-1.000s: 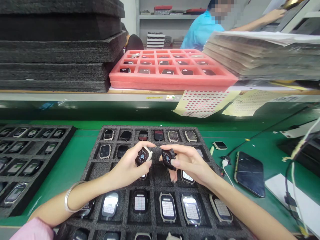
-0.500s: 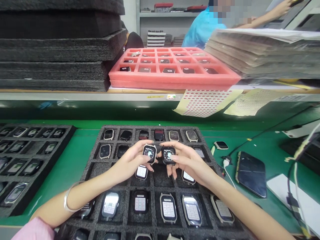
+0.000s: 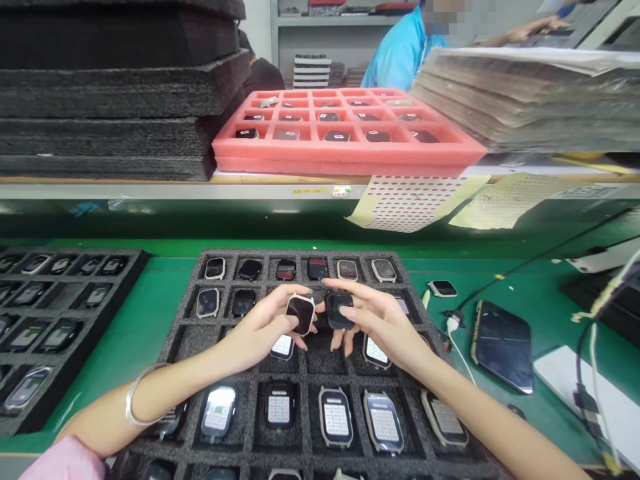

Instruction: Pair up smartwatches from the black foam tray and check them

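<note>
My left hand [image 3: 273, 317] is closed around a silver-framed smartwatch [image 3: 301, 313], its thumb at the screen's left edge. A black smartwatch [image 3: 338, 310] sits in my right hand [image 3: 367, 310], with the thumb across its face. Both screens are dark, and the two watches are side by side, a small gap apart. Beneath them lies a dark foam tray [image 3: 245, 370] whose compartments hold several smartwatches. Some watches there, such as the silver one [image 3: 335, 417] in a lower row, show a lit white grid; those in the far rows are dark.
Another foam tray of watches [image 3: 123, 293] lies at the left. To the right are a loose watch [image 3: 443, 288], a phone [image 3: 503, 347] and cables [image 3: 457, 323]. On the shelf stand black foam stacks [image 3: 115, 93] and a pink foam tray [image 3: 345, 160]. A person in blue [image 3: 397, 53] is behind.
Both held watches' screens have gone from a lit dial face to dark. My hands stay nearly in place, still holding them. The person behind has lowered an arm.
</note>
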Tool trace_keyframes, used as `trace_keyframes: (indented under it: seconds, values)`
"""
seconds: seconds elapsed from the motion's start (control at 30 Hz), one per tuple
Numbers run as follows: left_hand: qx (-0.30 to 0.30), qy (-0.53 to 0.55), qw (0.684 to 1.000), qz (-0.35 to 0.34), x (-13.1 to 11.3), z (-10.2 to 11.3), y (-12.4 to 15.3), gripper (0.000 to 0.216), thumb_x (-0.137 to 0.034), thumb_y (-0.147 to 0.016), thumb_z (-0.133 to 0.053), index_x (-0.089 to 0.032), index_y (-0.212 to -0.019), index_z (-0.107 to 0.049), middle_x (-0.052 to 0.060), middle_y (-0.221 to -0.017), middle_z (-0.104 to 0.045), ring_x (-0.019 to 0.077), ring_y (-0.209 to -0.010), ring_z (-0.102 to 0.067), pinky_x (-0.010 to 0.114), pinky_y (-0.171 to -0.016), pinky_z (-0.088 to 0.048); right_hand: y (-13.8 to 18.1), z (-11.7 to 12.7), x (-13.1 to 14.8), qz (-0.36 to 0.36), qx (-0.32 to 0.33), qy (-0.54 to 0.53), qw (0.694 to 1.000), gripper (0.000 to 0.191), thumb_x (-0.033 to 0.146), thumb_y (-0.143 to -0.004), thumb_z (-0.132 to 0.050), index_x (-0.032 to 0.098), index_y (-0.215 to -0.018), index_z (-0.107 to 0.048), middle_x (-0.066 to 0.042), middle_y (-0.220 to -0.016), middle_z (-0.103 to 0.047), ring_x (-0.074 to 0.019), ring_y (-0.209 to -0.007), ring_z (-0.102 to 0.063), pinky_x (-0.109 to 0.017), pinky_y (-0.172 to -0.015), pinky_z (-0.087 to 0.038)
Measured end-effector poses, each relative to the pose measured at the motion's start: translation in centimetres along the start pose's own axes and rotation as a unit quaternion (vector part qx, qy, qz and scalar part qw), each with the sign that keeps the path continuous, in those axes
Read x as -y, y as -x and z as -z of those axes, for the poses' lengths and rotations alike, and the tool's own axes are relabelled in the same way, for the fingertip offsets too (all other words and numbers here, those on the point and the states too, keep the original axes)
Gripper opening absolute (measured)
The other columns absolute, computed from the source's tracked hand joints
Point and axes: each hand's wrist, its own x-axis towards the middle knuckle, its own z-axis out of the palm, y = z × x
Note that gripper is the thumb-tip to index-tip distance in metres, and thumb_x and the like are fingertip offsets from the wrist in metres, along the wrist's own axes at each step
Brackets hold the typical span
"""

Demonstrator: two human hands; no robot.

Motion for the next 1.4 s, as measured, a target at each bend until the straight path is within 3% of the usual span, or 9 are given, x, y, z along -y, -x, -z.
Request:
trace_keyframes:
  seconds: [0.2,0.33,0.47,0.57,0.77,1.13,1.23,1.4]
  values:
    - [0.010,-0.020,1.000,0.000,0.4,0.0,-0.1,0.039,-0.019,-0.082,-0.054,-0.021,-0.119,-0.044,0.006,-0.100,-0.059,0.0177,-0.085,-0.059,0.030,-0.069,-0.053,0.1,-0.1,0.1,0.006,0.012,0.000,1.000,0.048,0.026,-0.087,-0.060,0.019,-0.133,-0.047,-0.011,-0.097,-0.068,-0.0201,-0.063,-0.069,-0.027,-0.047,-0.055]
    - [-0.014,-0.104,0.994,-0.020,0.8,0.3,-0.2,0.041,-0.019,-0.078,-0.062,-0.020,-0.116,-0.047,0.005,-0.103,-0.058,0.0193,-0.092,-0.057,0.029,-0.073,-0.048,-0.1,-0.1,0.2,0.014,0.041,-0.023,0.999,0.043,0.024,-0.086,-0.062,0.022,-0.128,-0.052,-0.009,-0.103,-0.064,-0.0196,-0.070,-0.068,-0.028,-0.051,-0.056]
    - [-0.014,-0.177,0.984,-0.030,0.6,0.3,0.0,0.031,-0.016,-0.080,-0.056,-0.019,-0.110,-0.051,0.002,-0.090,-0.059,0.0193,-0.093,-0.055,0.029,-0.078,-0.044,-0.1,0.2,0.0,0.001,0.073,0.003,0.997,0.034,0.025,-0.085,-0.066,0.017,-0.118,-0.060,-0.006,-0.085,-0.067,-0.0162,-0.061,-0.066,-0.028,-0.055,-0.055]
    - [-0.007,-0.197,0.980,-0.034,0.5,0.3,0.3,0.029,-0.012,-0.079,-0.054,-0.019,-0.107,-0.051,0.001,-0.087,-0.059,0.0180,-0.086,-0.055,0.028,-0.076,-0.043,0.0,0.5,-0.2,-0.010,0.084,0.029,0.996,0.040,0.026,-0.085,-0.066,0.016,-0.123,-0.057,-0.004,-0.075,-0.067,-0.0157,-0.059,-0.065,-0.029,-0.058,-0.055]
    - [-0.006,-0.166,0.984,-0.069,0.6,0.2,0.2,0.035,-0.012,-0.080,-0.056,-0.020,-0.113,-0.048,0.004,-0.102,-0.060,0.0207,-0.101,-0.054,0.030,-0.086,-0.043,0.1,0.8,-0.5,-0.002,0.108,0.039,0.993,0.048,0.026,-0.085,-0.066,0.018,-0.130,-0.051,-0.006,-0.081,-0.068,-0.0153,-0.058,-0.064,-0.028,-0.055,-0.054]
    - [0.012,-0.186,0.980,-0.062,0.3,0.1,0.6,0.033,-0.007,-0.078,-0.051,-0.020,-0.108,-0.049,0.001,-0.094,-0.058,0.0138,-0.079,-0.053,0.024,-0.071,-0.043,0.2,0.5,-0.1,-0.024,0.108,0.060,0.992,0.044,0.026,-0.087,-0.065,0.013,-0.127,-0.054,-0.003,-0.063,-0.069,-0.0151,-0.052,-0.064,-0.026,-0.054,-0.052]
    - [0.012,-0.183,0.981,-0.067,0.3,0.1,0.5,0.030,-0.007,-0.078,-0.052,-0.020,-0.105,-0.049,-0.001,-0.087,-0.055,0.0135,-0.079,-0.054,0.023,-0.071,-0.042,0.3,0.4,0.0,-0.020,0.109,0.047,0.993,0.043,0.024,-0.084,-0.067,0.013,-0.125,-0.056,-0.003,-0.064,-0.068,-0.0146,-0.052,-0.064,-0.025,-0.054,-0.052]
    - [0.011,-0.174,0.982,-0.079,0.5,-0.1,0.4,0.032,-0.008,-0.080,-0.053,-0.021,-0.108,-0.046,-0.001,-0.093,-0.056,0.0128,-0.080,-0.053,0.024,-0.075,-0.042,0.3,0.4,-0.4,-0.004,0.109,0.024,0.994,0.046,0.022,-0.084,-0.067,0.014,-0.127,-0.053,-0.002,-0.065,-0.067,-0.0138,-0.052,-0.063,-0.024,-0.052,-0.053]
